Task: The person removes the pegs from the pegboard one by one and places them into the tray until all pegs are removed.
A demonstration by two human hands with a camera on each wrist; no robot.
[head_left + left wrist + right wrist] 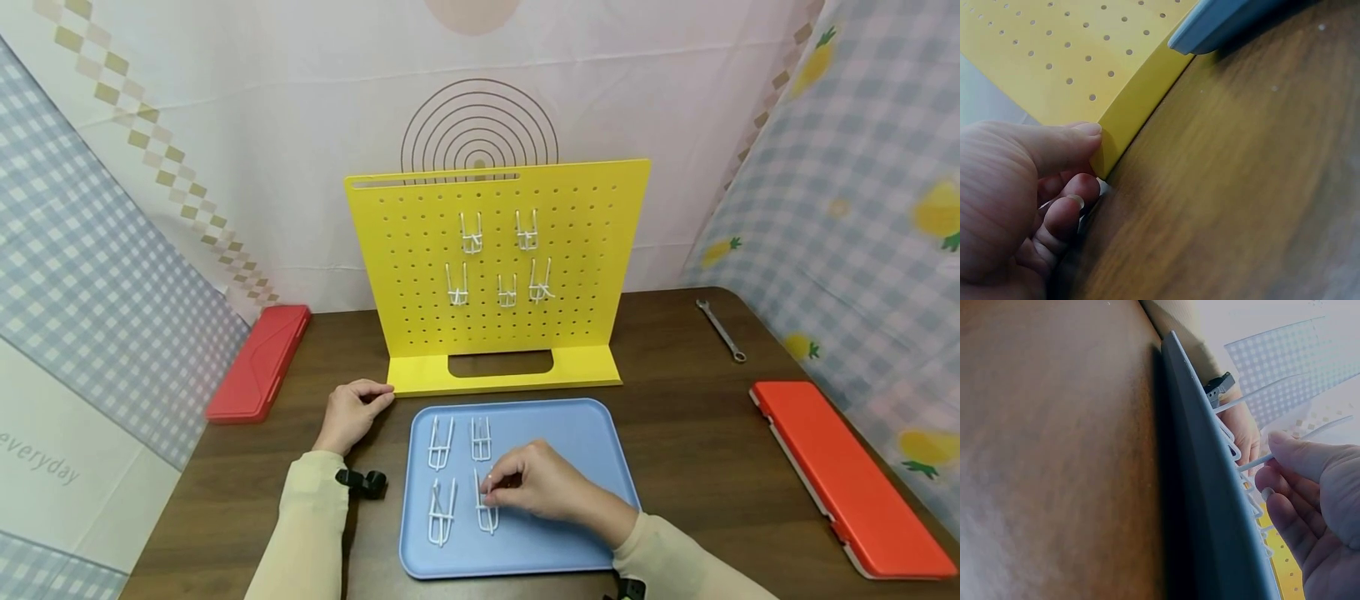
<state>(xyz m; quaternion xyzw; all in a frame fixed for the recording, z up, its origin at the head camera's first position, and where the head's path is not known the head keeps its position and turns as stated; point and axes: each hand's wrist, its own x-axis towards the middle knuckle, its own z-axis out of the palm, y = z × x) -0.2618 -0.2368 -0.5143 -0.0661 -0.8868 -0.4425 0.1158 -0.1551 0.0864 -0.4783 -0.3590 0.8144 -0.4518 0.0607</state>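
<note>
Your right grip pinches a white U-shaped wire hook, long axis toward the yellow perforated board, whose corner your left grip pinches.

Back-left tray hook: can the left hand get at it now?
Probably yes: nothing visible blocks the left hand from that hook, though the hand would first need to release the yellow pegboard.
</note>
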